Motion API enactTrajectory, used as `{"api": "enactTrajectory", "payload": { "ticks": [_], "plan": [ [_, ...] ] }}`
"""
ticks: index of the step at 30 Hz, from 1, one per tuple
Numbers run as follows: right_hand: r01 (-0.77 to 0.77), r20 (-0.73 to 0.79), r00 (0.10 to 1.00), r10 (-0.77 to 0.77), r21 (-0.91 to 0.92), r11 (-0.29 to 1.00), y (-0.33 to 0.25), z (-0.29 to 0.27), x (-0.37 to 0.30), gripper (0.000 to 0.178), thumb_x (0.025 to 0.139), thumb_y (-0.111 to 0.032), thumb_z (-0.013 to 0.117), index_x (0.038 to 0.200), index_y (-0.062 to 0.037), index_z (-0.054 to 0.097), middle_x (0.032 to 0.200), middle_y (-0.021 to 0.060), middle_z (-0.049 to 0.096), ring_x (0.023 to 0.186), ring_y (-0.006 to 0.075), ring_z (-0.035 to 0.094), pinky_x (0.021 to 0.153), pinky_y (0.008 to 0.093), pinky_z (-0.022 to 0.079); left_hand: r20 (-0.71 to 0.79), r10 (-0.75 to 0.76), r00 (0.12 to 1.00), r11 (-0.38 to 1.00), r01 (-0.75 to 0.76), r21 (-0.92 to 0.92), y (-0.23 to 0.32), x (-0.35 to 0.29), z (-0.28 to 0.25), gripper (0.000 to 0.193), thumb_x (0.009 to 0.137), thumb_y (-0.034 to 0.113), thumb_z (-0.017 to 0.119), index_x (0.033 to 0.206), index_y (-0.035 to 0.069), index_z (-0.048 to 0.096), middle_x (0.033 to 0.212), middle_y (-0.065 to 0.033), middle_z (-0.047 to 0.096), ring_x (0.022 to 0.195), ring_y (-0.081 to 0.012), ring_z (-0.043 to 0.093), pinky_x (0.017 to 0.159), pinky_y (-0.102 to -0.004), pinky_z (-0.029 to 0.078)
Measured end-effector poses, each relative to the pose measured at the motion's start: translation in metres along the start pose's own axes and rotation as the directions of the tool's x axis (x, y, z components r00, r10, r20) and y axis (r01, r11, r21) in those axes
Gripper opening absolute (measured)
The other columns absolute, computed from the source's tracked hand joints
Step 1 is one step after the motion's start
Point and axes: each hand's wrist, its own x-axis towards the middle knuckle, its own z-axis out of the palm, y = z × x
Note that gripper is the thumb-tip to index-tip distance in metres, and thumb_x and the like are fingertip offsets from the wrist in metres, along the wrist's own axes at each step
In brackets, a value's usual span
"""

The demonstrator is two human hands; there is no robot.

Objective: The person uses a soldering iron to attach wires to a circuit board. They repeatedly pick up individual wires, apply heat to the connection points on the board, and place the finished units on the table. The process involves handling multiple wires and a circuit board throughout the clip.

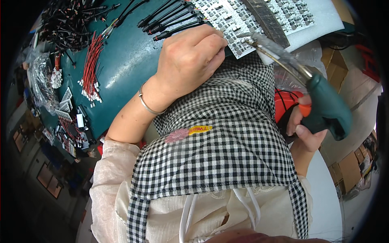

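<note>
My left hand (188,58) is closed at the near edge of a white circuit board panel (227,20) dotted with small components. Its fingertips are turned away, so whatever they pinch is hidden. Black cables with plugs (172,20) lie just beyond the knuckles, their thin wires reaching toward the panel's left edge. In my right hand (308,135) is a green soldering gun (330,105) with an orange trigger, gripped by the handle. Its metal rods point up and left, and the tip is over the panel's near edge. A dark metal bar (267,20) lies across the panel.
White foam (324,30) lies under the panel on a green tabletop (125,60). Leftward are red wires with white connectors (93,65), a heap of black cables (65,24) and a clear plastic bag (42,77). Cardboard boxes (348,170) stand at the right.
</note>
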Motion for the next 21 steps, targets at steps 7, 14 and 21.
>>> {"api": "enactTrajectory", "payload": {
  "ticks": [7, 14, 21],
  "plan": [
    [0.06, -0.014, 0.998, -0.059, 0.081, 0.995, -0.0034, 0.0046, 0.0101, 0.064, 0.073, -0.011, 0.067, 0.123, 0.0147, 0.036, 0.056, 0.0067, 0.046, 0.041, 0.0146, 0.045, 0.037, 0.0243, 0.04, 0.002, 0.004, 1.0, 1.0, -0.004, 0.006, -0.0003, 0.0005, 0.0002, 0.018, 0.063, -0.001, 0.074, 0.078, 0.005, 0.066, 0.08, -0.0049, 0.069, 0.066, -0.0172, 0.067, 0.056, -0.0247, 0.052],
    [0.046, 0.053, 0.997, -0.059, 0.218, 0.975, -0.0001, -0.0008, 0.0103, 0.067, 0.068, -0.005, 0.068, 0.123, 0.0177, 0.038, 0.076, 0.0161, 0.056, 0.048, 0.0155, 0.051, 0.042, 0.0237, 0.045, 0.0, 0.009, 1.0, 1.0, -0.009, 0.004, 0.0003, 0.0013, -0.0006, 0.018, 0.063, -0.001, 0.074, 0.078, 0.005, 0.066, 0.08, -0.0046, 0.069, 0.066, -0.0172, 0.067, 0.056, -0.0244, 0.052],
    [0.065, 0.027, 0.997, -0.07, 0.167, 0.984, -0.003, 0.0047, 0.0124, 0.064, 0.073, -0.01, 0.065, 0.124, 0.0148, 0.035, 0.059, 0.007, 0.047, 0.043, 0.0154, 0.046, 0.038, 0.0252, 0.043, 0.015, 0.002, 1.0, 1.0, -0.002, 0.019, 0.0011, 0.0005, -0.0003, 0.018, 0.063, -0.001, 0.074, 0.078, 0.005, 0.066, 0.081, -0.0045, 0.069, 0.068, -0.0172, 0.067, 0.057, -0.0247, 0.052]
  ]
}}
